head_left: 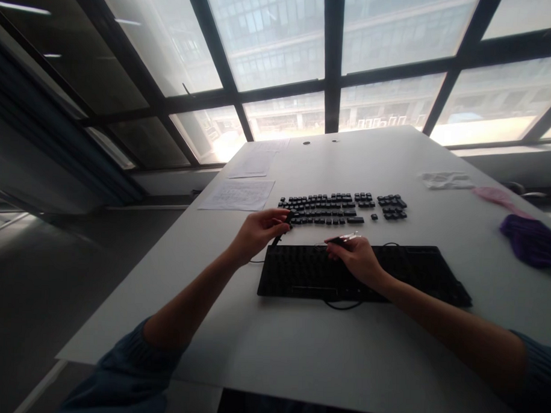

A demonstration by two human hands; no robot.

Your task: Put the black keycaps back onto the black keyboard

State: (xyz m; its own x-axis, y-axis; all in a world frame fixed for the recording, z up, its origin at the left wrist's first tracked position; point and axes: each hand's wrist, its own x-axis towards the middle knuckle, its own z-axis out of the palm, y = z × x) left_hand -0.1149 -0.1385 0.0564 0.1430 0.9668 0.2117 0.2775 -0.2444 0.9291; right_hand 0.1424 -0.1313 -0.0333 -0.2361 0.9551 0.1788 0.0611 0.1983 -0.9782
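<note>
One keycap point(288, 217) pinched in my left hand point(256, 233), by the loose keycaps point(343, 207); keyboard point(363, 273) lies nearer me, long axis left-right. Right hand point(357, 257) pinches a thin puller (hard to tell).

Bright daylight pours through large dark-framed windows point(335, 58) behind a white table point(324, 353); grey floor point(51, 271).

You are in an office. A white tabletop point(349, 155) stands by tall windows point(281, 50). Printed papers point(240, 194) lie there.
</note>
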